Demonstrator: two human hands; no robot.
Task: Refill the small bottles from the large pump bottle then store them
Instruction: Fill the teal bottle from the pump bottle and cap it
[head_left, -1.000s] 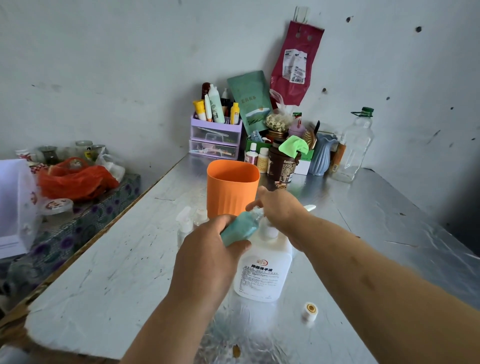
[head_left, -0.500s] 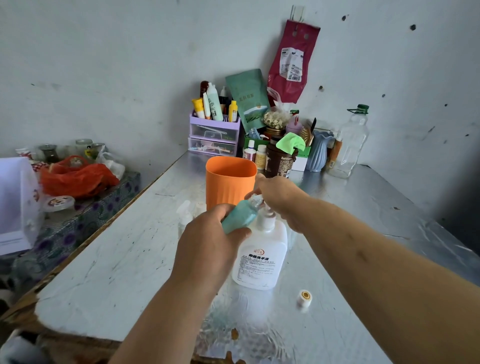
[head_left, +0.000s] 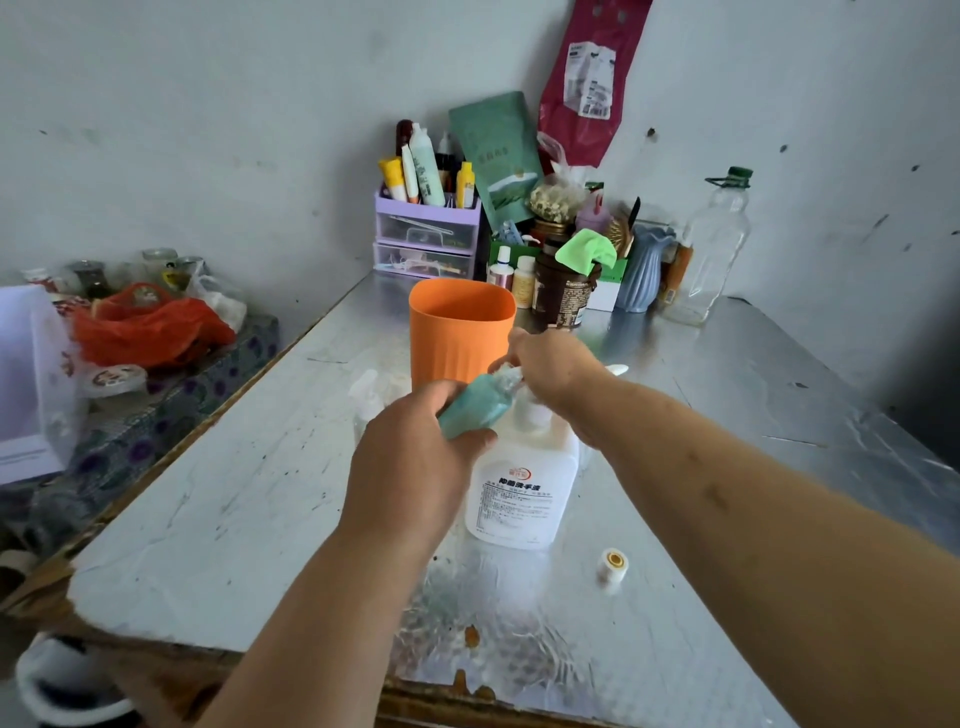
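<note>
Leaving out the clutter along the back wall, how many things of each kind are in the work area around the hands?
Orange cup: 1
Large pump bottle: 1
Teal small bottle, in the left hand: 1
Clear small bottles, half hidden beside the cup: 2
Loose white cap: 1
Total: 6

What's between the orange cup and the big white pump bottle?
The head view shows the small teal bottle there, tilted, gripped by the left hand, with the right hand at its top.
</note>
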